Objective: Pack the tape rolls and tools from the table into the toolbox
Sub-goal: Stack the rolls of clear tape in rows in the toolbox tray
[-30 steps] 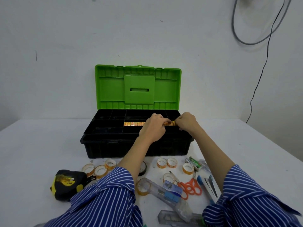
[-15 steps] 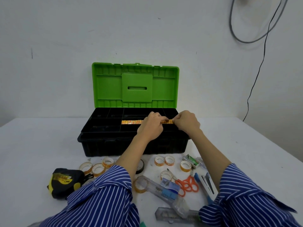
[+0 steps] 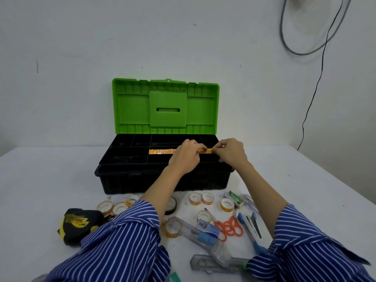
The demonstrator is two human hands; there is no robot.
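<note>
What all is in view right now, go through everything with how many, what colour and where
toolbox: one, black with open green lid, back of table
row of tape rolls: count unclear, orange-yellow, in a tray compartment
loose tape rolls: about eight, clear with orange cores, table in front of the box
black tape roll: one, partly behind the left forearm
tape measure: one, black and yellow, front left
scissors: one, orange handles, front centre
staplers: seemingly several, clear and blue, front
staple box: one, green and white, right of rolls
cable: grey and black, on wall
left hand: grip on the row
right hand: grip on the row's right end
</note>
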